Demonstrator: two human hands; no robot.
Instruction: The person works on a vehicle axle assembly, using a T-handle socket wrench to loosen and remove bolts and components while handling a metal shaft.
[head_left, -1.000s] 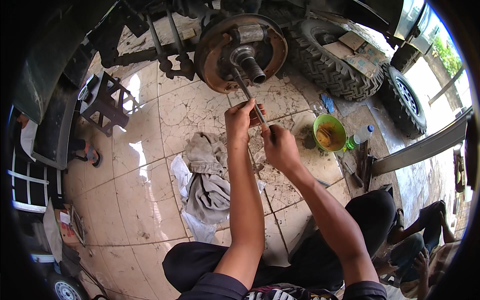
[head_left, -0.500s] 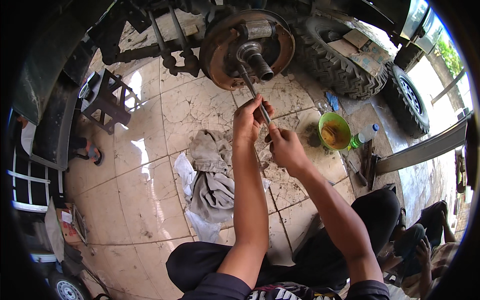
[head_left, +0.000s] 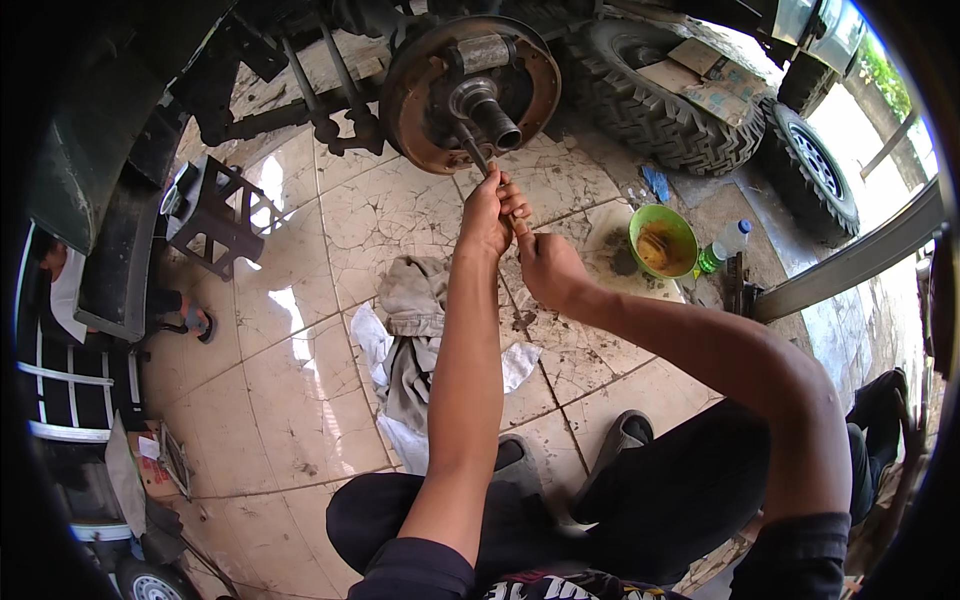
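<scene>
In front of me stands a rusty drum brake assembly (head_left: 407,100) with a threaded spindle (head_left: 493,122) sticking out of its middle. A long metal rod (head_left: 472,148) slants up from my hands, its far end by the lower part of the brake, just left of the spindle. My left hand (head_left: 485,215) is closed around the rod's middle. Behind it, my right hand (head_left: 550,268) is closed at the rod's near end, the thumb pointing forward. The fingers hide most of that end, so the rod's exact kind does not show.
Crumpled grey cloth (head_left: 412,285) lies on the cracked tile floor. To the right are a green bowl (head_left: 637,232) with brownish contents, a bottle (head_left: 735,238) and a large tyre (head_left: 655,125) with cardboard on it. A brown stool (head_left: 215,215) stands left. Another person's foot (head_left: 200,318) shows there.
My right elbow has swung outward and up to the right, and the right hand has turned on the rod's near end. Both hands sit slightly further left as the view shifts.
</scene>
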